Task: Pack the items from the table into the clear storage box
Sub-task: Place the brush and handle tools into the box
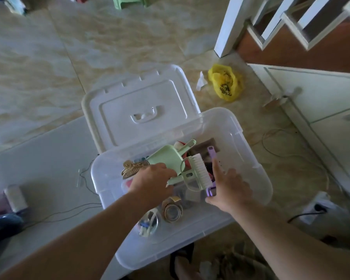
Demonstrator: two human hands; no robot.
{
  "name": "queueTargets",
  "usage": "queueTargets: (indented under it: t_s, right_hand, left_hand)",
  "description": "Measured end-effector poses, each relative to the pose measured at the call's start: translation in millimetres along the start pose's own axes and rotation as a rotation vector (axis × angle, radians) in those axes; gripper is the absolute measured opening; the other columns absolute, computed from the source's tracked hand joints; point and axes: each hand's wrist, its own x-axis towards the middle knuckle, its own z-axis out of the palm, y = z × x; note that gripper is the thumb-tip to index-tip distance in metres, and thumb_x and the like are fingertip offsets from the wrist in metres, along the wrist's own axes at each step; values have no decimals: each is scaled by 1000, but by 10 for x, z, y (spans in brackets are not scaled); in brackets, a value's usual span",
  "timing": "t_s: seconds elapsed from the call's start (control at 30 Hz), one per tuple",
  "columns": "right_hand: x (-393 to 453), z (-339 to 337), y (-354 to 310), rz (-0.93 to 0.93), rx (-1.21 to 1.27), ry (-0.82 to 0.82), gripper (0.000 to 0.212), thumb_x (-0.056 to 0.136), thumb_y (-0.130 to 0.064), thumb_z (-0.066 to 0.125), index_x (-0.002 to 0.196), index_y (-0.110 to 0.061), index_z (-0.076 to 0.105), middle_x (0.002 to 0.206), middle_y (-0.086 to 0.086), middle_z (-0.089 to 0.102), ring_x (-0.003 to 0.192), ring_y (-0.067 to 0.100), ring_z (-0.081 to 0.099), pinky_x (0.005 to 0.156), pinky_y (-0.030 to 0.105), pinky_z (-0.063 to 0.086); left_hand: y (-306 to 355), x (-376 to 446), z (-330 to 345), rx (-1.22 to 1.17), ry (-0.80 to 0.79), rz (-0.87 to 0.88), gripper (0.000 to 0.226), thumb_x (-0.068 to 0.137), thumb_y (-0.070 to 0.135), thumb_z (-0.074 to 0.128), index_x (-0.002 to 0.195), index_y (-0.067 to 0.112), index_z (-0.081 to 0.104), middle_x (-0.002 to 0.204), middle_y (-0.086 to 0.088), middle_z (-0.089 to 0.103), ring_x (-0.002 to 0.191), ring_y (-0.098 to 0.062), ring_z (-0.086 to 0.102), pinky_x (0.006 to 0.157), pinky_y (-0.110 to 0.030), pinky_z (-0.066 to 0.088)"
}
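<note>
Hands met over the clear storage box, which sat on the white table with its lid thrown back beyond them. The left hand curled round the handle of a pale green brush, bristles turned up, probably to lower it flat onto the pile rather than drop it. Just beyond its knuckles lay a matching green dustpan, and to their left a gold hair claw. The right hand pinched a purple comb lengthwise, thumb on the near end and forefinger stretched along its edge, seemingly to steer it into the gap beside the brush. Beneath both wrists two tape rolls showed through the near wall. Packing looked well along: most things already lay inside. Far left of the left forearm a spool of thread stayed on the table, its loose strand trailing towards the box, not yet packed.
</note>
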Motion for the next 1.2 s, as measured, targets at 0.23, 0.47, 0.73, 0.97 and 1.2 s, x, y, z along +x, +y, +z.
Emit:
queueTargets:
  t_s: [0.23, 0.47, 0.73, 0.97, 1.2]
  right_hand:
    - [50, -175, 237, -194, 343, -50, 75, 76, -59, 78, 139, -37, 44, 100, -10, 63, 92, 12, 63, 80, 35, 59]
    - [-34, -426, -68, 238, 1359, -336, 38, 97, -29, 61, 117, 4, 63, 94, 18, 64, 86, 36, 57, 105, 78, 35]
    - [541, -540, -88, 456, 1307, -108, 24, 100, -22, 52, 94, -10, 72, 74, 9, 73, 58, 23, 65, 57, 28, 48]
    - [983, -457, -66, 536, 1324, -216, 27, 107, -25, 46, 95, -11, 66, 59, -2, 64, 50, 16, 61, 50, 26, 38]
    - [934, -341, -53, 622, 1358, -172, 19, 104, -30, 51, 98, -19, 67, 58, -5, 67, 46, 13, 60, 49, 24, 38]
  left_hand:
    - [207, 124, 156, -73, 21, -104, 30, 85, 54, 65, 101, 29, 73, 91, 7, 69, 82, -16, 68, 69, -32, 57]
    - [754, 198, 295, -519, 43, -243, 19, 79, 41, 75, 92, 28, 75, 77, 11, 74, 71, -4, 67, 65, -22, 55]
    - [835, 319, 312, -329, 176, 60, 25, 87, 42, 66, 111, 36, 72, 118, 11, 64, 109, -14, 58, 92, -31, 51]
    - [190, 314, 353, 48, 11, -59, 72, 87, 40, 60, 151, 51, 30, 163, -4, 16, 151, -31, 17, 125, -48, 18]
    - [43, 210, 469, 163, -69, -13, 80, 93, 54, 56, 150, 59, 0, 146, -2, 42, 129, -29, 51, 118, -49, 28]
